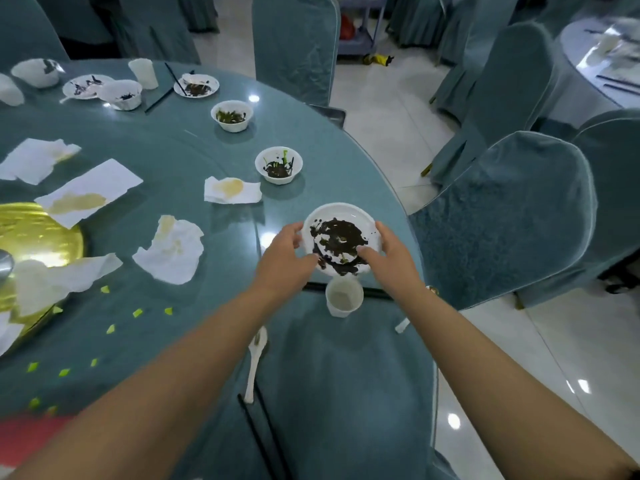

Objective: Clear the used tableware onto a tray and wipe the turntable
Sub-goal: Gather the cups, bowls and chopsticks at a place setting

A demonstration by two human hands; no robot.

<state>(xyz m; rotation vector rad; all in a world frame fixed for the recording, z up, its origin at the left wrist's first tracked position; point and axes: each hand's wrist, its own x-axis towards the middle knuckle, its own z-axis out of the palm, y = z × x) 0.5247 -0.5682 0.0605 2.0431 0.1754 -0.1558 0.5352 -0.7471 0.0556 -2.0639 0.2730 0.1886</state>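
Both hands grasp one white plate (341, 237) by its rim: the left hand (289, 256) curls round the near-left edge, the right hand (388, 256) round the right edge, thumb on top. The plate, smeared with dark sauce, sits tilted near the tabletop (180, 157) edge. It hides part of the black chopsticks (375, 292) behind a white cup (344, 299).

Round table (180, 140) — bowls (278, 165), napkins (232, 190), cup (344, 297), chopsticks (263, 441).

A white cup (344, 298) and black chopsticks (346, 291) crowd the table edge; bare tablecloth (214, 237) lies leftward.
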